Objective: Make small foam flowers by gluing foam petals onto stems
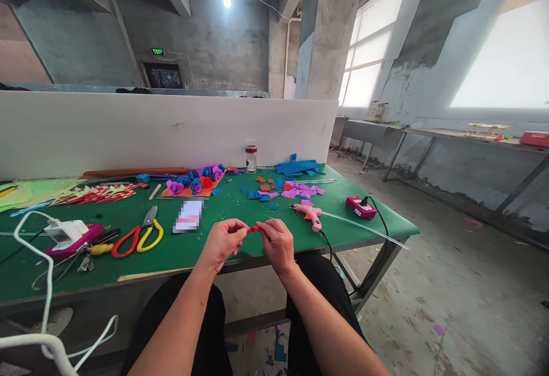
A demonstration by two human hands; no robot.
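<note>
Between my fingertips is a small twisted red piece (254, 229), which looks like crepe paper. My left hand (223, 242) pinches its left end, and my right hand (277, 244) pinches the right end. Both hands are over the front edge of the green table (240, 213). Just right of my right hand lies a pink glue gun (309, 213) with a long clear glue stick (364, 228) in its back. Beyond the hands are scattered purple paper pieces (300, 190), and blue ones (255, 195) beside them. Purple, blue and red paper flowers (195, 181) sit farther left.
Scissors with red and yellow handles (138, 238) lie left of a phone-like blurred rectangle (189, 216). A magenta power strip (77, 241) with a white plug is at far left, another magenta socket block (361, 207) at right. A red-lidded jar (251, 159) stands before the white partition (171, 130).
</note>
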